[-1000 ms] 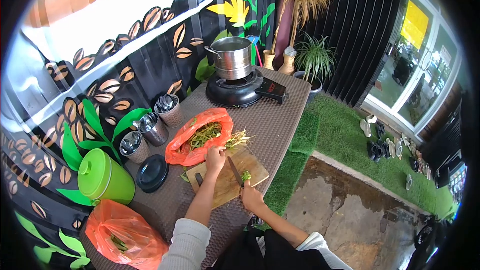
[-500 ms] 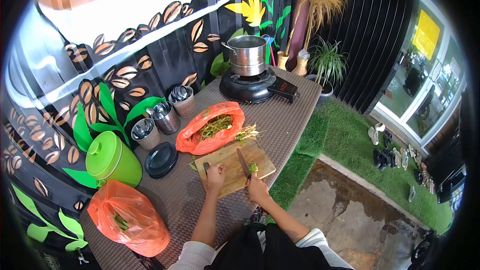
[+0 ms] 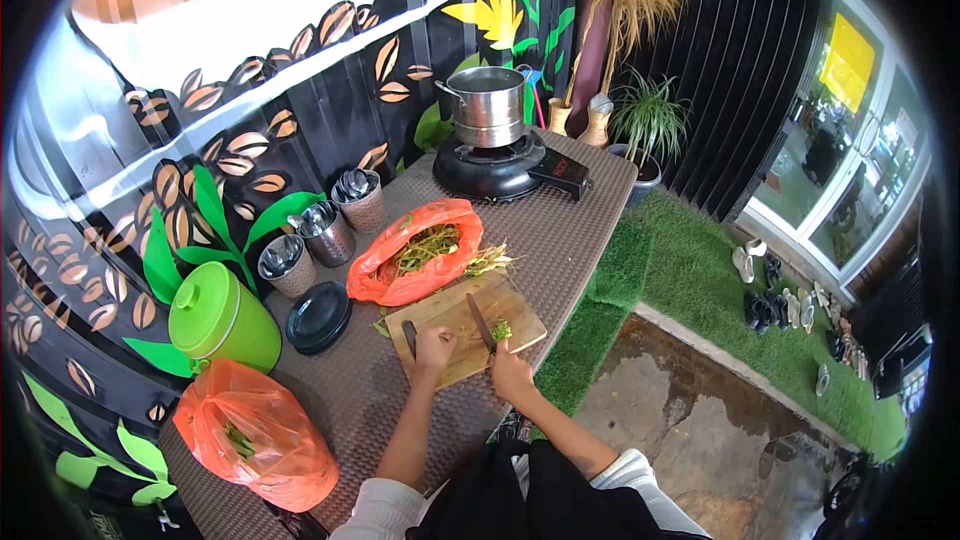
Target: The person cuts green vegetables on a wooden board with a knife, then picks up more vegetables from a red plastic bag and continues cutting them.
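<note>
Gripping a dark-bladed kitchen knife (image 3: 481, 323), the right hand (image 3: 510, 373) sits at the near edge of the rectangular wooden cutting board (image 3: 462, 325). Its blade lies just beside a small heap of chopped greens (image 3: 501, 330) on that board. The left hand (image 3: 434, 350) rests curled on the board's near-left part, holding nothing visible.

Knife (image 3: 481, 321) beside chopped greens (image 3: 501, 330)
</note>
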The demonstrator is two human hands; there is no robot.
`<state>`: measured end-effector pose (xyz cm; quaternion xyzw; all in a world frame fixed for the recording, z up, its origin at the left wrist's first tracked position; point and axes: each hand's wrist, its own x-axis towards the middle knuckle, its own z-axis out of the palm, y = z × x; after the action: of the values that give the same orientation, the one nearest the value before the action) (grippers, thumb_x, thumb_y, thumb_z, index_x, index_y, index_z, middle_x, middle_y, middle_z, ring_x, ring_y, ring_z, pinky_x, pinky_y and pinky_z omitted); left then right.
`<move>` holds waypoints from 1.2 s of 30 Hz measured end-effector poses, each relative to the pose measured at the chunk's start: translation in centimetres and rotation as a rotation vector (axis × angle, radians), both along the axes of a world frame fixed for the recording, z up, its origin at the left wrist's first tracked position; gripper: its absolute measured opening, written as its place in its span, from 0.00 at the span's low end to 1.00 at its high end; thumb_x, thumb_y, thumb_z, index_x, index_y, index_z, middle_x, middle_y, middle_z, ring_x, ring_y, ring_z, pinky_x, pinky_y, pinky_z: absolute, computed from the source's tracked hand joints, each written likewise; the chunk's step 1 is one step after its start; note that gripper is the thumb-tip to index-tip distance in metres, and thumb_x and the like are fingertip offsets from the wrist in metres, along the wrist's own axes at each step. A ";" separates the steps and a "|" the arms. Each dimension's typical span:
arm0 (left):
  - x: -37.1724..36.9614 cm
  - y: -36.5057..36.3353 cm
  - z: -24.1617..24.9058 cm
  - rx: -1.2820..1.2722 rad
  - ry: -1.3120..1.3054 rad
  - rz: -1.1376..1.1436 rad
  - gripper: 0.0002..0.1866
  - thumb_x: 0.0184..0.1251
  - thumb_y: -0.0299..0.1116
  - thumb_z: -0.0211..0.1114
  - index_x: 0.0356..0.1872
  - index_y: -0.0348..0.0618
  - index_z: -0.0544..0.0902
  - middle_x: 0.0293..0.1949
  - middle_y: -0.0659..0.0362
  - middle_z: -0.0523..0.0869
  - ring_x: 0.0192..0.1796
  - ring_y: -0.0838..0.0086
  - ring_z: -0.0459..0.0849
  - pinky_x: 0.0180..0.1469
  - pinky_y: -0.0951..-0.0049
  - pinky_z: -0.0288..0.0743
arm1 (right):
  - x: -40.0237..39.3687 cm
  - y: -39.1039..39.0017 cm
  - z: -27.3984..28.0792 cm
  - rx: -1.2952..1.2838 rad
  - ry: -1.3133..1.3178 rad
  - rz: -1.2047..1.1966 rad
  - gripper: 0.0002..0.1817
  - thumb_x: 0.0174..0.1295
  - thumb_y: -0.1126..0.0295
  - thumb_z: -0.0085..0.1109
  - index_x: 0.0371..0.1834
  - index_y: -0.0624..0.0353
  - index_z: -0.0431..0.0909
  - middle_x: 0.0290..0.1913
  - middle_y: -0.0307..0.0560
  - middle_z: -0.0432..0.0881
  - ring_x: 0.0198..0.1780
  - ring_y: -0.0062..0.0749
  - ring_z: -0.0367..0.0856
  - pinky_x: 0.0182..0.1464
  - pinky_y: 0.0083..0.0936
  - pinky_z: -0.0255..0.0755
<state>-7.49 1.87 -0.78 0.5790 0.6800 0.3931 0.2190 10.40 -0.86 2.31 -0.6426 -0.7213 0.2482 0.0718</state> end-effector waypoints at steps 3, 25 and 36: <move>0.8 -1.6 0.9 -0.006 0.041 -0.064 0.08 0.49 0.25 0.65 0.32 0.37 0.85 0.28 0.50 0.85 0.31 0.64 0.86 0.36 0.70 0.78 | 0.1 0.1 0.1 0.009 -0.022 0.022 0.18 0.66 0.64 0.43 0.54 0.65 0.60 0.33 0.63 0.82 0.37 0.56 0.84 0.39 0.46 0.78; 4.5 -2.4 -0.9 0.230 0.165 -0.011 0.06 0.57 0.33 0.65 0.32 0.44 0.85 0.32 0.59 0.82 0.44 0.64 0.76 0.49 0.64 0.62 | 0.6 0.6 0.6 0.053 -0.090 0.148 0.14 0.60 0.73 0.47 0.48 0.64 0.61 0.29 0.62 0.82 0.33 0.56 0.84 0.34 0.47 0.77; 4.9 -3.3 0.1 0.237 0.135 0.016 0.06 0.58 0.33 0.65 0.34 0.45 0.85 0.37 0.59 0.83 0.44 0.64 0.76 0.48 0.67 0.61 | 0.4 2.2 0.7 0.135 -0.084 0.188 0.10 0.61 0.72 0.46 0.44 0.63 0.62 0.30 0.60 0.83 0.34 0.52 0.85 0.33 0.42 0.79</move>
<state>-2.62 -1.45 -0.73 0.6203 0.6467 0.4324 0.0997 10.75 1.31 2.97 -0.5758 -0.7957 0.1776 0.0610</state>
